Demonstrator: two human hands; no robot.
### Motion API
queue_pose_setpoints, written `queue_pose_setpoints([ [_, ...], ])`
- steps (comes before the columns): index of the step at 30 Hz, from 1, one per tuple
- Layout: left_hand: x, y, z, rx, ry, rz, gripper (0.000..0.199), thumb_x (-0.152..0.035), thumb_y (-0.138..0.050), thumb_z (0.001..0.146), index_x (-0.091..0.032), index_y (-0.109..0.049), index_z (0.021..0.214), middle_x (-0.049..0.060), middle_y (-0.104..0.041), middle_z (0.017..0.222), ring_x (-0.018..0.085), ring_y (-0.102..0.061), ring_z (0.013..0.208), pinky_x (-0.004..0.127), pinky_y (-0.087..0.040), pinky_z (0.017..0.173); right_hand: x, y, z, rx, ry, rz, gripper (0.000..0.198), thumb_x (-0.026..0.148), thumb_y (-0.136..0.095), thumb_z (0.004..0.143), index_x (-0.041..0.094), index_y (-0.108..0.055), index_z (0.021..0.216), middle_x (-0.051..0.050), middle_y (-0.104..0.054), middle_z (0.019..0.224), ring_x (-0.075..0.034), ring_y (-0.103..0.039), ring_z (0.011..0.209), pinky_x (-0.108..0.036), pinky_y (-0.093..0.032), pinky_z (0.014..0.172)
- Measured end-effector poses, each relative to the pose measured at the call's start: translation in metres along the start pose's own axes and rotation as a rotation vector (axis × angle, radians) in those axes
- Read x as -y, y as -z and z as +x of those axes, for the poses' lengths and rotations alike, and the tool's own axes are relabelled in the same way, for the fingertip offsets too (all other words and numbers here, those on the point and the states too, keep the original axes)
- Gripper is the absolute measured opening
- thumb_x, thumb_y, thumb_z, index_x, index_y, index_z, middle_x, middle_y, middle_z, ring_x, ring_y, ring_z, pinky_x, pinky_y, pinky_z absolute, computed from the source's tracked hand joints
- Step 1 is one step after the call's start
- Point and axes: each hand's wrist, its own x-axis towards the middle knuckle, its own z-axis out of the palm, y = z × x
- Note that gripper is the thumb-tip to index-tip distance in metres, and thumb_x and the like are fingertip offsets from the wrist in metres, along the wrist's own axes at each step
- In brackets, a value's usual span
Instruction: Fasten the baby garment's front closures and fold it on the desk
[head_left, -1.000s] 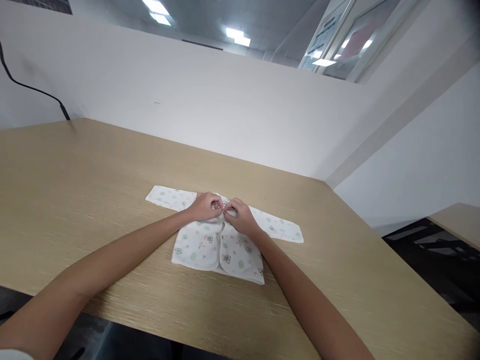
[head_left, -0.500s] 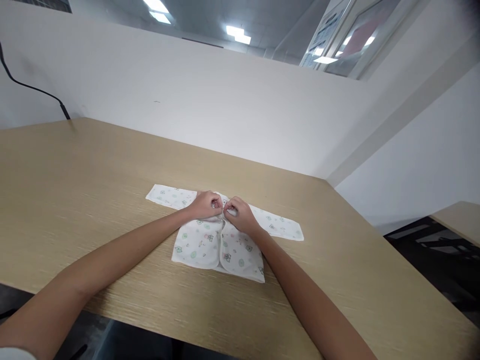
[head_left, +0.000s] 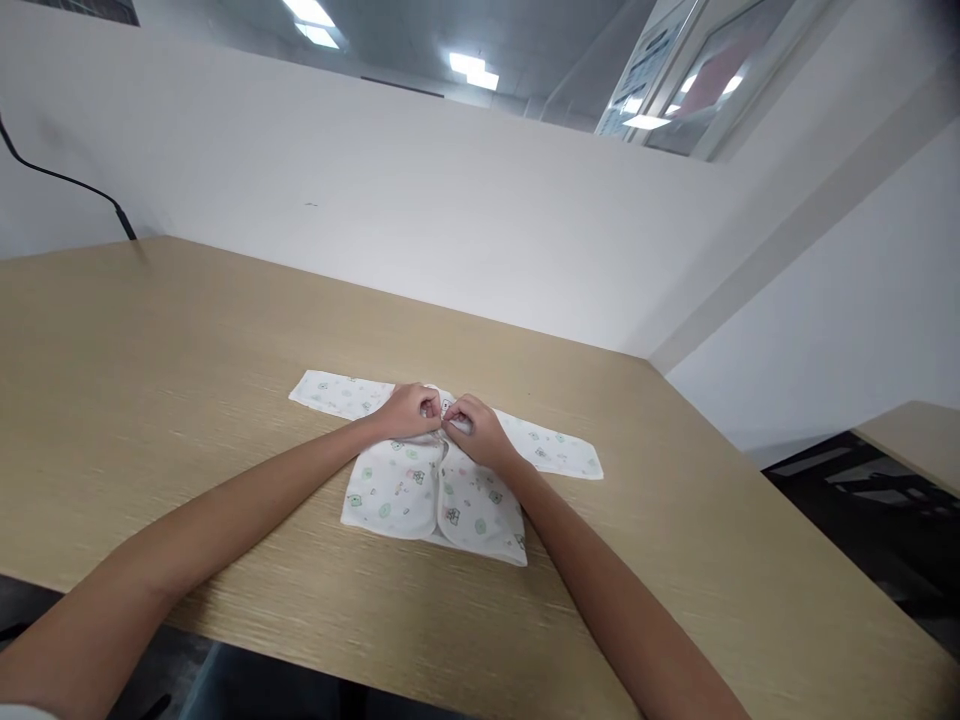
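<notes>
A small white baby shirt (head_left: 394, 490) with a green and pink print lies spread on the table, its sleeves out to both sides and its front opening running down the middle. My left hand (head_left: 412, 410) pinches the fabric at the upper front, just below the neckline. Right beside it, my right hand (head_left: 478, 430) also pinches the shirt at the opening, fingertips nearly touching those of the left. Whatever fastener may sit between the fingers is too small and covered to make out. Below the hands the two front panels meet, with a gap at the hem.
The wooden table (head_left: 225, 330) extends around the shirt to a white wall (head_left: 420, 190) with a window above. A black cable (head_left: 67, 180) hangs at the left. A dark object (head_left: 862, 510) stands beyond the table's right edge.
The right fingertips have come slightly closer to the left ones at the opening. The view has shifted a little; the shirt lies as before.
</notes>
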Motion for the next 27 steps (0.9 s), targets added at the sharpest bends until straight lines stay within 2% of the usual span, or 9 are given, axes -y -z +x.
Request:
queue_pose_setpoints([
  [5,-0.0005,0.0005,-0.0001,0.008,0.010,-0.004,0.007,-0.026,-0.066,0.070,-0.019,-0.063,0.068,-0.001,-0.067,0.072,0.014,-0.057,0.066,0.024,-0.038,0.061,0.0012,0.0011,-0.0002,0.037,-0.005,0.000,0.005,0.019,-0.058,0.088,0.022,-0.060,0.084,-0.004,-0.061,0.086,-0.019,-0.055,0.084,-0.031,-0.042,0.076],
  [15,0.0048,-0.0009,0.0002,0.022,-0.086,0.135,0.002,-0.019,-0.060,0.068,-0.021,-0.059,0.068,-0.001,-0.063,0.069,0.017,-0.055,0.073,0.027,-0.037,0.068,0.0018,0.0018,0.0005,0.064,0.018,0.001,0.007,0.020,-0.054,0.091,0.022,-0.057,0.085,-0.003,-0.057,0.085,-0.019,-0.053,0.084,-0.032,-0.042,0.078],
  [27,-0.0011,-0.0023,-0.0017,0.006,-0.079,0.213,0.004,-0.018,-0.060,0.070,-0.021,-0.059,0.069,-0.001,-0.063,0.070,0.018,-0.055,0.074,0.028,-0.036,0.069,0.0015,0.0005,0.0004,-0.019,-0.018,-0.004,0.005,0.018,-0.062,0.080,0.022,-0.060,0.078,-0.002,-0.060,0.079,-0.019,-0.056,0.078,-0.031,-0.044,0.073],
])
